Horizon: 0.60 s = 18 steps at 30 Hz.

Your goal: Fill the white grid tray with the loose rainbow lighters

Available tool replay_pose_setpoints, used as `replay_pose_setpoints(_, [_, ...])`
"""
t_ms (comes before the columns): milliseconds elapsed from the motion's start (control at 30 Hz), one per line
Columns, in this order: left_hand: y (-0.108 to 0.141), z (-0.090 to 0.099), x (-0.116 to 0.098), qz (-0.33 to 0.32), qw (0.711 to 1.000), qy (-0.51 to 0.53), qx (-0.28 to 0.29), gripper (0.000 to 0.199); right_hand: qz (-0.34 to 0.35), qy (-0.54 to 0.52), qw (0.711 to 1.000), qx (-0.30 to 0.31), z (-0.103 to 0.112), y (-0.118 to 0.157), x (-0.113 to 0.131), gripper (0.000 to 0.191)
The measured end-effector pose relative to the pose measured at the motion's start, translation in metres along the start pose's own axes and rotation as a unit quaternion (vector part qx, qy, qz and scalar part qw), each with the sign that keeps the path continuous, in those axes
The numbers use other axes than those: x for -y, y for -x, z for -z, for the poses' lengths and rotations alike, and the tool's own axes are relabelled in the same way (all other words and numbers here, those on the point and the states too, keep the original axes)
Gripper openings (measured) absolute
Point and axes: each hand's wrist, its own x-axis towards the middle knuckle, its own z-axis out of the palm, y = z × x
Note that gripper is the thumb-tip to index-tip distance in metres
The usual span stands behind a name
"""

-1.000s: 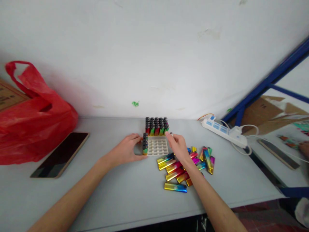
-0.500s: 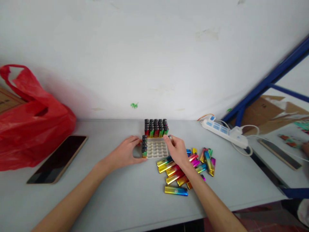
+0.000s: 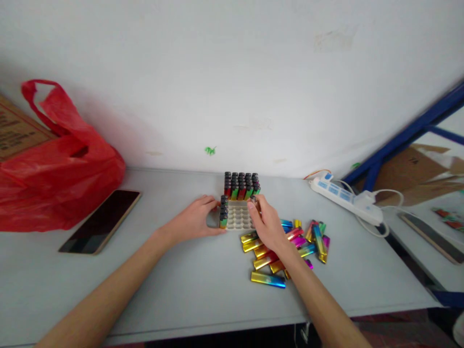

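Observation:
A pale tray (image 3: 239,224) with round pockets lies on the grey table, a column of black-topped lighters (image 3: 224,212) upright along its left side. Behind it stands a block of upright lighters (image 3: 241,186). My left hand (image 3: 197,218) is curved round the tray's left edge, thumb at the near corner and fingers beside the lighter column. Over the tray's right side, my right hand (image 3: 267,220) pinches one lighter (image 3: 255,202) with its metal top up. A loose pile of shiny coloured lighters (image 3: 266,261) lies under and beside my right wrist.
On the left are a red plastic bag (image 3: 72,169), a cardboard box (image 3: 21,128) and a dark phone (image 3: 101,222). A white power strip (image 3: 346,200) with cables lies at the back right, near a blue metal frame (image 3: 409,130). A white wall rises behind the table.
The view has shifted, so the table things appear further right and slightly higher. The lighter in my right hand shows more clearly now. My left hand stays at the tray's left edge.

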Motion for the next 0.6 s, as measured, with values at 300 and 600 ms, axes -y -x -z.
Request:
replay_pose_setpoints(300, [0.002, 0.001, -0.002, -0.001, 1.000, -0.004, 0.003, 0.057, 0.039, 0.057, 0.997, 0.038, 0.003, -0.003, -0.003, 0.037])
replay_pose_setpoints(600, [0.003, -0.001, 0.000, -0.004, 1.000, -0.006, 0.004, 0.062, 0.099, 0.119, 0.986, 0.059, -0.015, -0.020, -0.012, 0.028])
